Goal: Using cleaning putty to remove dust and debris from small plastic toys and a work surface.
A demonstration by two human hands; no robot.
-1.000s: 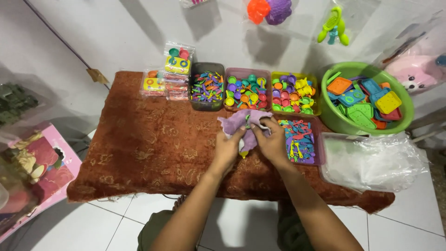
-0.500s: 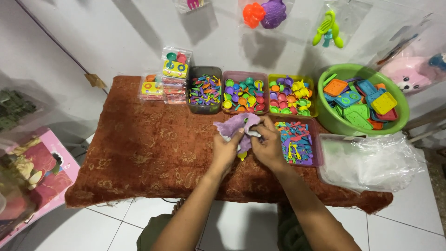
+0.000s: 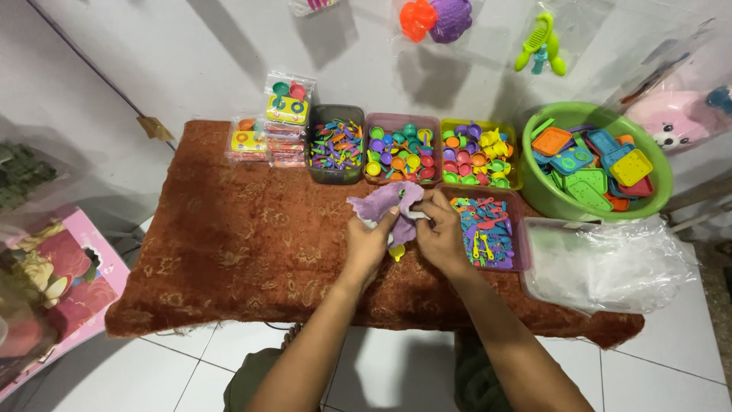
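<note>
Between my two hands I am holding a purple toy piece [image 3: 389, 203], just above the red-brown cloth [image 3: 252, 244] on the table. My left hand [image 3: 369, 243] is gripping its lower left side with the fingers curled tight. My right hand [image 3: 442, 233] is pinching its right side, and something small and white is showing between my fingers. I cannot tell what it is. A little yellow toy [image 3: 396, 251] is peeking out under the purple piece.

Just beside my right hand, a pink tray [image 3: 520, 229] is holding tiny spoons and forks. Behind my hands, three more trays are sitting in a row: a dark tray [image 3: 314, 145], a second pink tray [image 3: 402, 120] and a yellow tray [image 3: 482, 123]. A green bowl [image 3: 557, 206] of flat toy plates is sitting to the right, with clear plastic bags [image 3: 610, 263] near it.
</note>
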